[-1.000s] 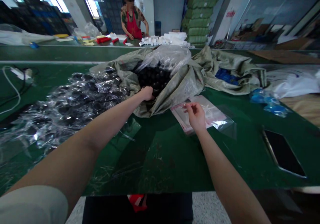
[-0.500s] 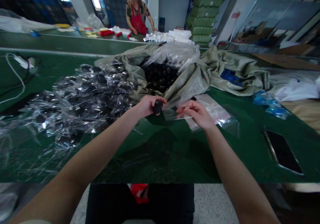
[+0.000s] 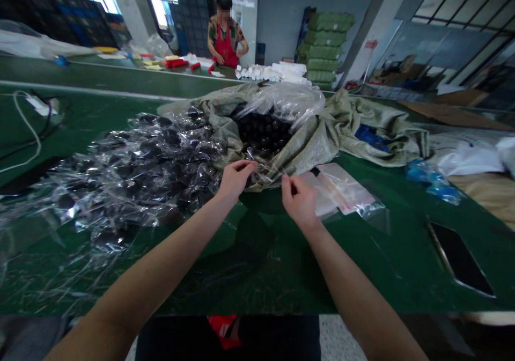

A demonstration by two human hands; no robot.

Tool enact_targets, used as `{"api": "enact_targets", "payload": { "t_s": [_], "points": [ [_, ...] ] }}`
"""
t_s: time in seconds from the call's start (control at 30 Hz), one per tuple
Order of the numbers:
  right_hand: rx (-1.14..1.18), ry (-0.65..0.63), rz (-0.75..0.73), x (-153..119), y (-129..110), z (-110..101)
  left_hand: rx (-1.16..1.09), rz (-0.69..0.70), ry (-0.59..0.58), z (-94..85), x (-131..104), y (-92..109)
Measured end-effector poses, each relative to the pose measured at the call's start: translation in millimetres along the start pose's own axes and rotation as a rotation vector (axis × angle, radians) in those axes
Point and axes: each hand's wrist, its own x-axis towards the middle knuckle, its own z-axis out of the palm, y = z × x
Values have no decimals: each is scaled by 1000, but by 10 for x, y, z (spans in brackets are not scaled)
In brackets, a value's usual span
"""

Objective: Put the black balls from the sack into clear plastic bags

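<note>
My left hand (image 3: pixel 236 179) is closed in a pinch on a clear plastic bag (image 3: pixel 263 172) in front of the sack. To its right, my right hand (image 3: pixel 300 199) is also pinched, at the other side of this film. The bag is thin and see-through, so its outline is hard to make out. No black piece shows plainly in my left hand. Just behind the hands, an open green-grey sack (image 3: pixel 314 144) holds many round black pieces (image 3: pixel 265 130). A stack of flat clear bags (image 3: pixel 346 186) lies right of my right hand.
Left of the sack is a large heap of bagged black pieces (image 3: pixel 148 162). A phone (image 3: pixel 461 256) lies at the right, near blue wrapped pieces (image 3: pixel 434 181). White cable (image 3: pixel 34 125) lies far left. A co-worker in a red apron (image 3: pixel 227 47) stands behind the far table.
The black round piece in my left hand has gone from plain sight. My right hand has moved left and closed from a loose hold to a pinch. The view has tilted up slightly.
</note>
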Motion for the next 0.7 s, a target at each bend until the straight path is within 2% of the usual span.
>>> {"api": "enact_targets", "payload": {
  "t_s": [0.07,0.17,0.33,0.47,0.57,0.63,0.7],
  "points": [
    [54,-168,-12,-84,-53,121,-100,-14,45,31,-40,-7],
    [204,-285,97,-142,-94,270,-224,-58,13,119,-140,-29],
    [410,-313,297,-182,-40,377,-240,-96,-56,295,-254,-123],
    [560,-314,414,-214,15,376,-151,-58,-69,313,-124,-114],
    [800,-350,544,-204,38,338,15,116,11,205,69,10],
    [1017,-365,627,-177,49,291,207,315,102,112,155,115],
    [1170,-320,644,-142,54,235,464,562,151,49,152,189]
  ]
}}
